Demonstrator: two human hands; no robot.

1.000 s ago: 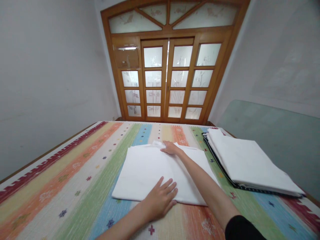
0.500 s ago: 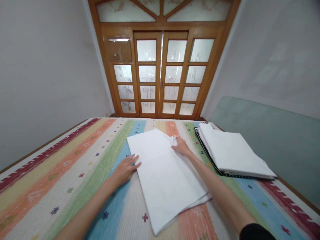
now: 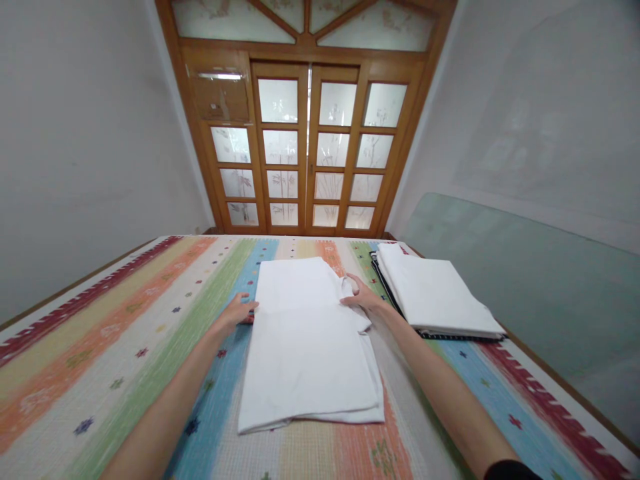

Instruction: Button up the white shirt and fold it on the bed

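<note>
A folded white T-shirt [image 3: 305, 360] lies flat on the striped bedspread in front of me, its long sides running away from me. At its left edge, my left hand [image 3: 238, 311] pinches the cloth between thumb and fingers. Across from it, my right hand [image 3: 364, 293] grips the upper right edge, where the fabric bunches into a small raised fold. The layers at the lower right do not line up, and one corner sticks out past the other. The fingertips under the cloth are hidden.
To the right rests a stack of folded clothes [image 3: 437, 293], white on top with a black layer beneath. The striped bedspread [image 3: 150, 373] covers the bed. A pale green headboard-like panel [image 3: 540, 273] stands along the right wall. Wooden glazed doors [image 3: 305, 147] close off the far end.
The T-shirt has turned clockwise and now lies straighter. My left hand has gone from resting at its edge to pinching it. The view has shifted slightly right.
</note>
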